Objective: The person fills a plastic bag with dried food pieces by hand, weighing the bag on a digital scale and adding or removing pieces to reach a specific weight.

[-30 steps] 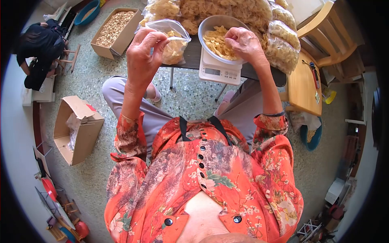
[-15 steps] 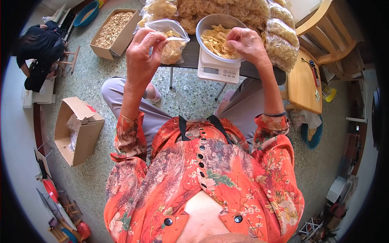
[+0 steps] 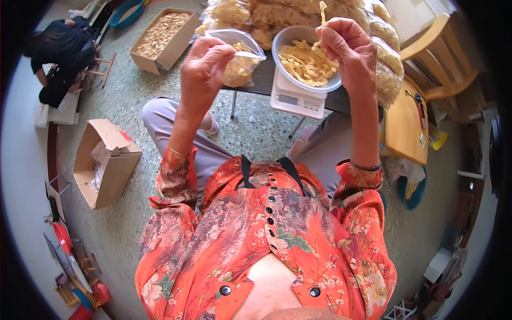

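Note:
My left hand point(image 3: 207, 66) pinches the rim of a clear plastic bag point(image 3: 239, 66), which stands on the dark table with pale yellow dried strips inside and its mouth spread. Above the right side of a bowl, my right hand point(image 3: 349, 50) is closed on a dried strip point(image 3: 322, 15) that sticks up past the fingertips. More curled strips point(image 3: 306, 61) fill the whitish bowl point(image 3: 278, 40). Under the bowl sits a white kitchen scale point(image 3: 298, 103); its display is too small to read.
Filled bags point(image 3: 385, 74) are piled along the table's back and right. A wooden chair point(image 3: 402, 128) stands at the right. On the floor at left are a box of dried pieces point(image 3: 168, 34) and an open carton point(image 3: 114, 170). A person in dark clothes point(image 3: 66, 56) bends at far left.
My right hand has risen out of the bowl, now with a strip between its fingers. My left hand stays at the bag's rim. The whole view has shifted slightly.

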